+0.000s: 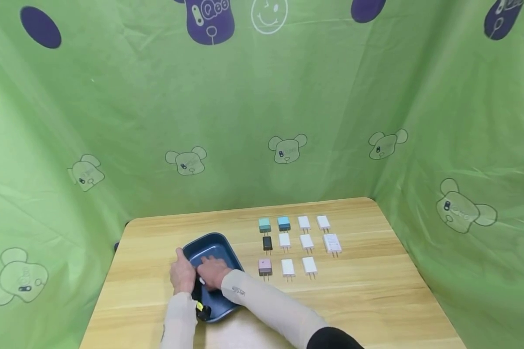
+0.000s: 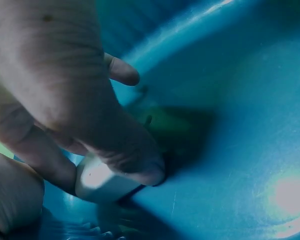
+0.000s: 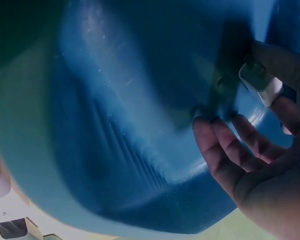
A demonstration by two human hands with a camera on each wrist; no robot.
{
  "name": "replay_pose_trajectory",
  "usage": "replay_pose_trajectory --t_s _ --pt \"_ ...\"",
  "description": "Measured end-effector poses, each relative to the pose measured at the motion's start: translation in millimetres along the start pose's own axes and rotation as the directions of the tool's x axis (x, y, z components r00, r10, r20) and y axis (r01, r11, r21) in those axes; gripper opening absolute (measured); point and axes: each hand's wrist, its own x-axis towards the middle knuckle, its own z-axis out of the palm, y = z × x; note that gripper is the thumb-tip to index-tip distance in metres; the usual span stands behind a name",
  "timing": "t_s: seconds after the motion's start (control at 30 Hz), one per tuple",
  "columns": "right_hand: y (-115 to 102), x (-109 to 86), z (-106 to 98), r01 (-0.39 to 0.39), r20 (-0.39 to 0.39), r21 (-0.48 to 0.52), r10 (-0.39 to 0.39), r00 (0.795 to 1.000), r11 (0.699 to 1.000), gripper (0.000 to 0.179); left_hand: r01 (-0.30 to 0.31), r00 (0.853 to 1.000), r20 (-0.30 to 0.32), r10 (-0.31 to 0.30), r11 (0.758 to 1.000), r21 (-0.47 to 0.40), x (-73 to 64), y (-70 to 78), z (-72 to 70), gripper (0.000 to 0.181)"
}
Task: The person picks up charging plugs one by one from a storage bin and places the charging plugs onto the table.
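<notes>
A dark blue tray (image 1: 218,303) sits on the left part of the table. On its left rim, my left hand (image 1: 183,275) grips the wall; part of that hand (image 2: 15,197) shows at the lower left of the left wrist view. My right hand (image 1: 212,272) reaches inside the tray. Between its thumb and a finger it pinches a small white charger (image 3: 260,82), low over the tray floor. The other fingers of the right hand are spread, with fingertips (image 3: 202,125) close to the floor. In the head view the charger is mostly hidden by the hand.
Right of the tray, several wall chargers lie in rows with prongs toward me: several white ones (image 1: 309,265), a green one (image 1: 264,224), a blue one (image 1: 284,223), a black one (image 1: 267,243) and a pink one (image 1: 265,266). Green curtain (image 1: 244,106) surrounds the wooden table (image 1: 367,300).
</notes>
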Motion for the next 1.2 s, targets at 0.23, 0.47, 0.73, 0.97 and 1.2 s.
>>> replay_pose_trajectory --t_s 0.23,0.47,0.73,0.97,1.2 --pt "5.3 0.3 -1.2 0.024 -0.008 -0.021 -0.024 1.000 0.999 0.021 -0.009 1.000 -0.019 0.009 1.000 -0.002 -0.5 0.4 0.6 0.042" --pt "15.0 -0.6 -5.7 0.025 0.034 0.053 -0.027 0.999 0.998 0.010 -0.005 1.000 -0.008 0.005 1.000 0.005 -0.4 1.8 0.5 0.041" --pt "22.1 -1.2 -7.1 0.015 0.052 0.133 -0.022 0.998 0.991 0.006 0.013 1.000 0.012 -0.013 1.000 -0.008 2.3 -0.5 1.6 0.042" --pt "24.5 -6.6 -10.4 0.054 0.054 0.184 -0.065 0.996 0.981 0.010 0.012 1.000 0.013 -0.012 1.000 -0.008 1.5 -1.6 0.6 0.044" --pt "27.4 -10.2 -10.9 0.060 0.070 0.247 -0.080 0.994 0.967 0.012 -0.010 1.000 -0.004 0.010 1.000 -0.009 -2.0 -2.3 -0.2 0.045"
